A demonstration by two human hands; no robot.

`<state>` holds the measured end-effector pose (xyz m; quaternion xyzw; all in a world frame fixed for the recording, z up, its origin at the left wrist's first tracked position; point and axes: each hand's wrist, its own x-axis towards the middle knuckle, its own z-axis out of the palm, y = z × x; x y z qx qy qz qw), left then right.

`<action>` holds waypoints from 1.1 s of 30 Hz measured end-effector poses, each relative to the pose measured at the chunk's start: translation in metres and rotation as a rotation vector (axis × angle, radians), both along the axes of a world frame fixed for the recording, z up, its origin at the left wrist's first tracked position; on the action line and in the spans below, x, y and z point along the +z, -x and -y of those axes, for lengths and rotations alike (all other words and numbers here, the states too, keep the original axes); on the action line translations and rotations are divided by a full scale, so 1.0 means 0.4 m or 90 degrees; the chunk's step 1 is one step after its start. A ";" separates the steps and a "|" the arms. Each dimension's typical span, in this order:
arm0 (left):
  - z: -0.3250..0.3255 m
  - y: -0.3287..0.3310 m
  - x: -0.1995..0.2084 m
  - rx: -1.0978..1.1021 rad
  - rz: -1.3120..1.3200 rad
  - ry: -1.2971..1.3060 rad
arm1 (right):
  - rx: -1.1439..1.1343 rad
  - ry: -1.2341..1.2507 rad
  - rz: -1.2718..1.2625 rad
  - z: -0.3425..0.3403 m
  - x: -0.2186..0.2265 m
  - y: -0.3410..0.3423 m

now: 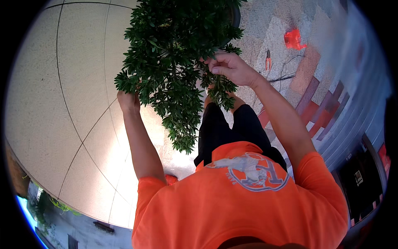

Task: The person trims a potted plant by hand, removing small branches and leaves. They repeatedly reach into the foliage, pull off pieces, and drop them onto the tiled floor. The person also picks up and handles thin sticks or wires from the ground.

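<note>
A bushy plant [170, 70] with dense small dark-green leaves fills the upper middle, and its lower sprays hang down in front of my legs. My left hand [128, 101] is closed at the plant's left edge, on a leafy branch [124, 82]; leaves hide most of its fingertips. On the right side of the foliage my right hand [233, 68] has its fingers bent and pinched on a leafy twig [207, 74]. The fingertips there are partly lost among the leaves.
Pliers with orange handles [268, 60] lie on the paved floor to the right, near a bright red thing [293, 40] and some thin dark cut twigs [284, 77]. A large beige panelled surface [83, 95] curves along the left. Part of a dark pot rim [236, 16] shows behind the plant.
</note>
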<state>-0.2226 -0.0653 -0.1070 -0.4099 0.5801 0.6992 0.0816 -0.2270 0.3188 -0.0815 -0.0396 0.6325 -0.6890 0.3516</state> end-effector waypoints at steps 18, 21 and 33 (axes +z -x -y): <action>-0.571 -0.091 0.544 -0.066 -0.266 -0.148 | -0.163 0.000 -0.549 0.027 0.397 -0.068; -0.449 -0.021 0.578 -0.055 -0.312 -0.154 | -0.355 -0.025 -0.193 0.003 0.275 -0.049; 0.048 0.343 0.099 -0.295 0.155 0.076 | -0.377 0.082 0.242 0.101 -0.209 0.186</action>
